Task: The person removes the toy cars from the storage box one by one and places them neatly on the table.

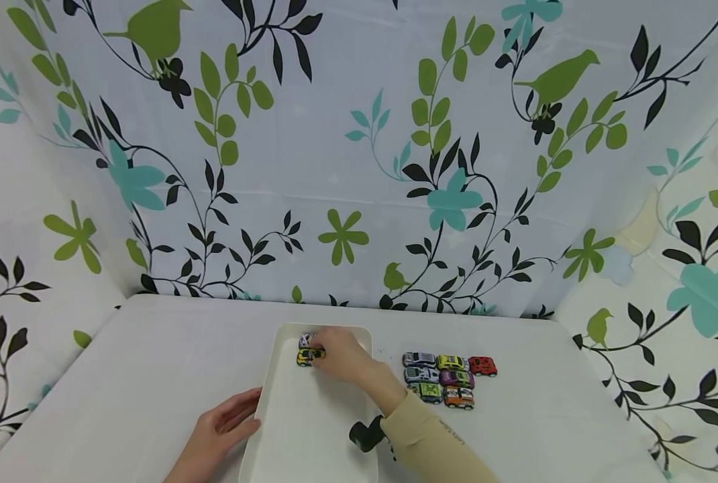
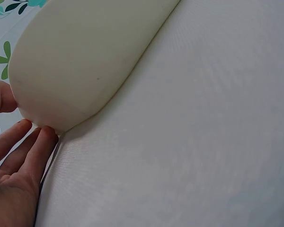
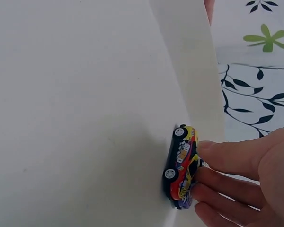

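My right hand reaches into the left rear part of a cream tray. Its thumb and fingers are at two toy cars, lying side by side in the tray. The nearer one is a yellow-and-black toy car with a red side; beyond it, a whitish toy car is partly covered by the fingers, which appear to pinch it. In the right wrist view, the thumb and fingertips touch the tops of the cars. Outside the tray's left wall, my left hand touches it with fairly straight fingers and thumb.
Right of the tray, several toy cars stand in tight rows on the white table, among them a red car and a purple car. A patterned cloth hangs behind and at both sides.
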Demonstrator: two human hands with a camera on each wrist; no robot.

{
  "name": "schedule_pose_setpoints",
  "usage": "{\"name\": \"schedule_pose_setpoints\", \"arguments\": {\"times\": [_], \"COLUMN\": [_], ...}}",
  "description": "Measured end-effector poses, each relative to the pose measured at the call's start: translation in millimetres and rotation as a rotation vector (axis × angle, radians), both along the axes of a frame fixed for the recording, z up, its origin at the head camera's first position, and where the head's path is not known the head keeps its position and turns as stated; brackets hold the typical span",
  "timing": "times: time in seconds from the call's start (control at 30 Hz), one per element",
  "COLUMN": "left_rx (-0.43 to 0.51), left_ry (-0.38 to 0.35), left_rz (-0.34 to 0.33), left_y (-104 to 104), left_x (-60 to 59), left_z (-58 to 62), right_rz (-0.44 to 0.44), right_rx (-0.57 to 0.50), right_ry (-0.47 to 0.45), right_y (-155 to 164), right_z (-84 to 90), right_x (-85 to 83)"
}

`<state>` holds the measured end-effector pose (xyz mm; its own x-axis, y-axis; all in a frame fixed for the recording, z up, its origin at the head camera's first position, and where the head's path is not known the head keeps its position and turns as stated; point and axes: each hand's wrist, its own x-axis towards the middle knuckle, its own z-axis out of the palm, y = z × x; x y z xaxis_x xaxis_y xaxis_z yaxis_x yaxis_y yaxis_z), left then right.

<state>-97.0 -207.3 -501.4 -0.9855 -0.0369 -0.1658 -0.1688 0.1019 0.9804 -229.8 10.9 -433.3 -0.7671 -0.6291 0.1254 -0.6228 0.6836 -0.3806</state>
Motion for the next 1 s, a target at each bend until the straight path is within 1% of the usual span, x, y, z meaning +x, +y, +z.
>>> {"name": "schedule_pose_setpoints", "arguments": {"times": [0.23,0.4,0.57,0.8,1.0], "left_rx": [0.001,0.006,0.003,-0.002,-0.002], "left_ry": [0.009,0.000,-0.007,-0.018,-0.009], "left_rz": [0.004,0.007,0.009,0.016,0.008], "left_y": [2,2,1,3,1], "left_x": [0.5,-0.4,-0.6,-0.6,-0.9], "left_z": [0.4,0.2,-0.2,-0.1,-1.9], "right_rz": [-0.044,-0.044,-0.034,-0.047,-0.045], "right_rx": [0.032,0.069,0.074,0.054,0.055], "right_ry": [-0.010,0.032,0.052,0.016,0.002], "right_y": [-4,-3,-2,-2,-1], "right_z": [-8.2,-12.6,-14.2,-14.3,-15.6], "right_x": [-2.3,-4.0,-4.0,-2.7,-1.8]}}
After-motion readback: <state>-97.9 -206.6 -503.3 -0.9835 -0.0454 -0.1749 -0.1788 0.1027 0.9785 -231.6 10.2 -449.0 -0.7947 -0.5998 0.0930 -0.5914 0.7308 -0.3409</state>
